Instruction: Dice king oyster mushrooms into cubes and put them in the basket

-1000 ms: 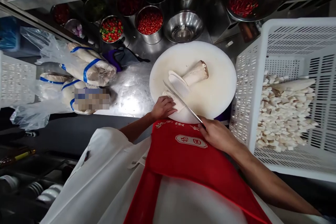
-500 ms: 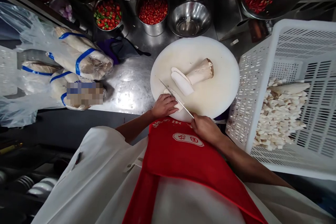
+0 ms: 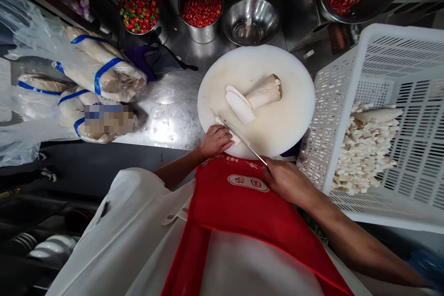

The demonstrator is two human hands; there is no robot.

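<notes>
A pale mushroom piece [image 3: 236,139] lies at the near edge of a round white cutting board [image 3: 294,125]. The person's left hand [image 3: 217,142] holds it down with bent fingers; the right hand [image 3: 287,176] is closed around the handle of a knife [image 3: 251,149], its blade angled across beside those fingers. Beyond the blade, pale slices [image 3: 240,107] touch a thicker mushroom chunk [image 3: 266,92]. To the right, a white basket [image 3: 333,83] contains chopped pieces [image 3: 369,148]; bagged mushrooms [image 3: 102,62] lie left.

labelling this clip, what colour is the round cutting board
White; the cutting board shows best in the head view.
</notes>
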